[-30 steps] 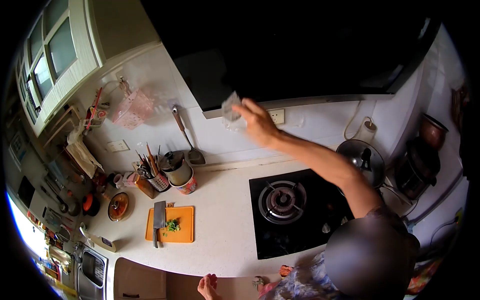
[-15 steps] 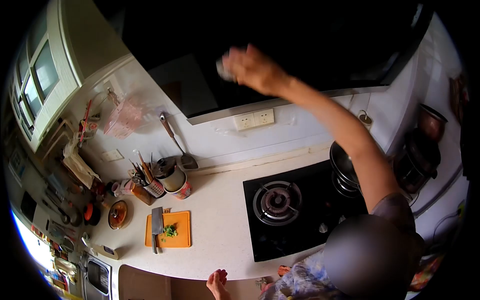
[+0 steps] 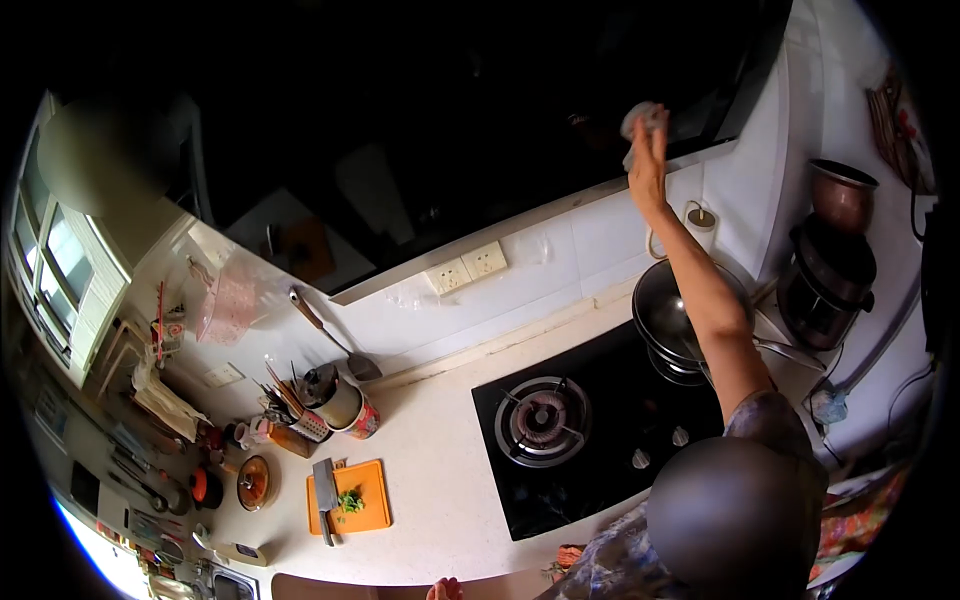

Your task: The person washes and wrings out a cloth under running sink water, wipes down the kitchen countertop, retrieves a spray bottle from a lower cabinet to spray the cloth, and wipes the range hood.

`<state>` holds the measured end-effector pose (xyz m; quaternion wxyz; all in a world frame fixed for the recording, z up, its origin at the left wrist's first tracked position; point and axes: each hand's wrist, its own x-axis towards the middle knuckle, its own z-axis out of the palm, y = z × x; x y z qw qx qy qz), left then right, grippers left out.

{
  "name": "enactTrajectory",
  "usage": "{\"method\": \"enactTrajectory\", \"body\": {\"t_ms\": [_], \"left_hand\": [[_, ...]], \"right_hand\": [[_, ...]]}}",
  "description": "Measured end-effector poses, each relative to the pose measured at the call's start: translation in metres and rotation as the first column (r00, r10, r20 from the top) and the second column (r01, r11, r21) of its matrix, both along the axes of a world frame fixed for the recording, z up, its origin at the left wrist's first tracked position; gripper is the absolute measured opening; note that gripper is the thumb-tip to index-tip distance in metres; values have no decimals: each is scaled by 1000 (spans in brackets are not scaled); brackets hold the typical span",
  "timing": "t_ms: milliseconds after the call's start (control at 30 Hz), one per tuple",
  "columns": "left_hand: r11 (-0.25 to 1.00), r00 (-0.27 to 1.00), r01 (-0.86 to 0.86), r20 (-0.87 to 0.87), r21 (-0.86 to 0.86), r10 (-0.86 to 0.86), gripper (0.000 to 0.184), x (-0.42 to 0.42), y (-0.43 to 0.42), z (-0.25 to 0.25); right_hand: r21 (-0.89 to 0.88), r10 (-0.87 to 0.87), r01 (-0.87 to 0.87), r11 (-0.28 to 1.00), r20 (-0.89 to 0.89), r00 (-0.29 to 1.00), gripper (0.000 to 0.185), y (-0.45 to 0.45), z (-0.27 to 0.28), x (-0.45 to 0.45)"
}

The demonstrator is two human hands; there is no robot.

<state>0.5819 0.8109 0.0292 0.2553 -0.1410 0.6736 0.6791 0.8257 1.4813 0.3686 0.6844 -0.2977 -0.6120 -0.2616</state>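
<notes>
My right hand (image 3: 647, 175) reaches up to the lower front of the dark range hood (image 3: 450, 150), near its right end. Its fingers press a pale crumpled cloth (image 3: 637, 122) to the dark surface; the cloth is blurred. At the bottom edge, in front of the counter, my left hand (image 3: 445, 590) shows only its curled fingers, with nothing visible in them. Farther left, a cleaver (image 3: 325, 490) and chopped greens (image 3: 350, 499) lie on an orange cutting board (image 3: 374, 492).
A black gas stove (image 3: 600, 470) has a bare left burner and a pan (image 3: 670, 310) at its right rear. Pots (image 3: 830, 270) stand at the far right. A utensil holder (image 3: 311, 427) and a pot (image 3: 336, 400) stand near the wall, below a hanging spatula (image 3: 362, 366).
My right hand has moved right along the hood with the cloth. The view has shifted, and my left hand is now lower, mostly beyond the bottom edge.
</notes>
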Motion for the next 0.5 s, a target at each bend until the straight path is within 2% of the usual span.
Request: {"method": "enactTrajectory", "body": {"t_ms": [33, 67, 133, 167, 200, 233, 267, 300, 333, 367, 400, 467, 500], "left_hand": [[1000, 1000, 4, -6, -7, -4, 30, -2, -1, -1], [1000, 1000, 8, -12, -12, -8, 30, -5, -1, -2], [1000, 1000, 20, -24, -12, -20, 32, -11, 7, -4], [1000, 999, 27, -30, -10, -27, 33, -14, 11, -6], [999, 998, 39, -39, -6, -39, 34, -18, 18, -7], [999, 997, 54, -49, 5, -54, 34, -25, 22, -10], [997, 995, 81, -67, 12, -80, 34, -30, 29, -12], [994, 991, 109, -82, 20, -107, 34, -35, 33, -14], [990, 985, 140, -106, 22, -137, 34, -39, 41, -15], [985, 978, 173, -124, 30, -168, 35, -45, 50, -18], [981, 973, 192, -138, 35, -186, 35, -48, 55, -17], [973, 962, 226, -168, 48, -215, 35, -53, 64, -21], [970, 961, 234, -167, 65, -221, 35, -58, 69, -20]], "right_hand": [[7, 149, -151, 988, -201, 968, 46, -6, 10, -1], [-40, 196, -233, 972, -414, 889, 47, -13, 22, -14], [158, 329, -292, 943, -577, 748, 46, -30, 51, -50], [186, 347, -293, 938, -545, 763, 46, -50, 63, -74], [227, 369, -297, 928, -431, 824, 45, -62, 71, -102], [257, 441, -382, 888, -238, 865, 33, -82, 79, -123], [253, 518, -496, 831, -25, 855, 22, -103, 86, -145], [202, 586, -612, 765, 177, 791, 13, -125, 94, -166], [-419, 858, -752, 509, 172, 484, 25, -169, 115, -155], [266, 379, -564, 782, 514, 769, 36, -134, 87, -199], [398, 230, -491, 775, 545, 806, 43, -133, 95, -203], [315, 279, -545, 777, 604, 747, 38, -122, 116, -168], [226, 457, -622, 750, 504, 733, 32, -122, 139, -133]]}}
